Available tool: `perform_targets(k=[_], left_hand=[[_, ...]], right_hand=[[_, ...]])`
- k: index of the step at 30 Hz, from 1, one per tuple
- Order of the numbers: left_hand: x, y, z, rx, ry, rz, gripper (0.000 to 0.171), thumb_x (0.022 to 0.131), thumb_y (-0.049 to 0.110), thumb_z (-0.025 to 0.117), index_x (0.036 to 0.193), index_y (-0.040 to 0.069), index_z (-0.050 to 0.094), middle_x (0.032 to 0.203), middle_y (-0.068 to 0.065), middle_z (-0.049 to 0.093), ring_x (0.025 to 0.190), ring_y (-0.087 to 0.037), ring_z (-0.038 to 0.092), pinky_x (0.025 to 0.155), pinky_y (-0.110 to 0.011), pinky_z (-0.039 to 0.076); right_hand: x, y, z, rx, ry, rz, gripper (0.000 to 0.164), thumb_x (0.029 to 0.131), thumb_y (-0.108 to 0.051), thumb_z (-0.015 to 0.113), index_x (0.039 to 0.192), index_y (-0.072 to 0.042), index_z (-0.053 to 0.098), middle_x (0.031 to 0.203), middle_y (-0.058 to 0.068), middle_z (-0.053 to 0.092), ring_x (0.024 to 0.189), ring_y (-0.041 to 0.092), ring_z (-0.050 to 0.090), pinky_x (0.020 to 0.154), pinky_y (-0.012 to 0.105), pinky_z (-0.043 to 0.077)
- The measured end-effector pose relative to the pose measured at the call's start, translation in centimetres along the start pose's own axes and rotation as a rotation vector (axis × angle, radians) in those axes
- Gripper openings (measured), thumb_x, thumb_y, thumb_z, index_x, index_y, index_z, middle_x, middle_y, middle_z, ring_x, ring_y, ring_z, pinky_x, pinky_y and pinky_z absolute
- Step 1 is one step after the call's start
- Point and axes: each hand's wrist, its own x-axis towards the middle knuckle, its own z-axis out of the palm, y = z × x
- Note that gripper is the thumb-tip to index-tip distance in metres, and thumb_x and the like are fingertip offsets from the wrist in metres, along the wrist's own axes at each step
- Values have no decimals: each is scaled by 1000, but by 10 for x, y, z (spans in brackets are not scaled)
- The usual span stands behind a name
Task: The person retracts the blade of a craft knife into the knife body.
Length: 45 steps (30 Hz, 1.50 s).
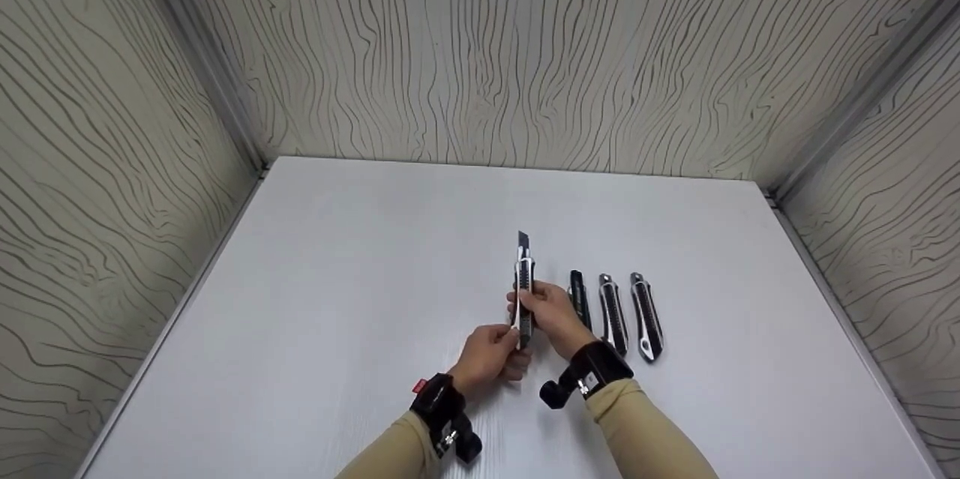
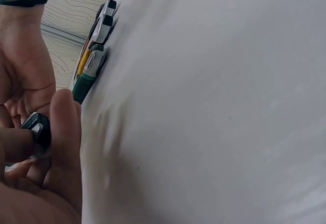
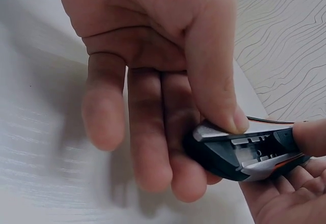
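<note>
A snap-off utility knife (image 1: 524,269), silver and black, points away from me with its blade extended. My right hand (image 1: 553,314) grips its handle around the middle, thumb on the slider side. At the tail end, my left hand (image 1: 487,354) pinches the handle between thumb and fingers. From the right wrist view, the left thumb (image 3: 216,91) presses the silver-edged tail, while the right hand (image 3: 290,193) holds farther along. The left wrist view shows only the dark end of the knife (image 2: 41,132) between the left fingers.
Right of the hands, a dark green-black cutter (image 1: 577,291), partly behind the right hand, lies beside two silver-and-black utility knives (image 1: 613,310) on the white table (image 1: 360,254). Wood-grain panels (image 1: 480,52) stand around the table's back and sides.
</note>
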Motion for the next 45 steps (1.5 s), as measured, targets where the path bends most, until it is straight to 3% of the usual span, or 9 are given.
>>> perform_targets(k=[10,17,38,45], left_hand=[[0,0,0,-24,4,2,27,100,9,45,91,-13,57,71,-8,60,55,-13,54,48,-23,48],[0,-1,0,-59,4,-12,26,100,9,44,95,-13,57,74,-8,61,57,-12,55,50,-23,48],[0,-2,-2,-20,20,-8,29,101,13,46,93,-10,60,71,-7,60,56,-13,56,52,-25,52],[1,-4,-2,-45,3,5,29,100,12,46,91,-12,59,70,-6,59,55,-12,54,50,-23,50]], right_hand=[[-1,-2,1,-25,-7,-11,34,97,-4,53,126,12,51,117,26,64,91,17,67,82,28,55],[0,-1,0,-3,-14,-1,33,96,-3,52,126,11,51,114,21,66,89,16,66,80,27,54],[0,0,-3,-33,-84,-12,38,95,3,49,132,11,47,126,28,59,100,20,66,96,34,53],[0,0,-2,-14,-78,-10,39,95,4,50,133,13,45,125,28,60,97,18,67,91,31,54]])
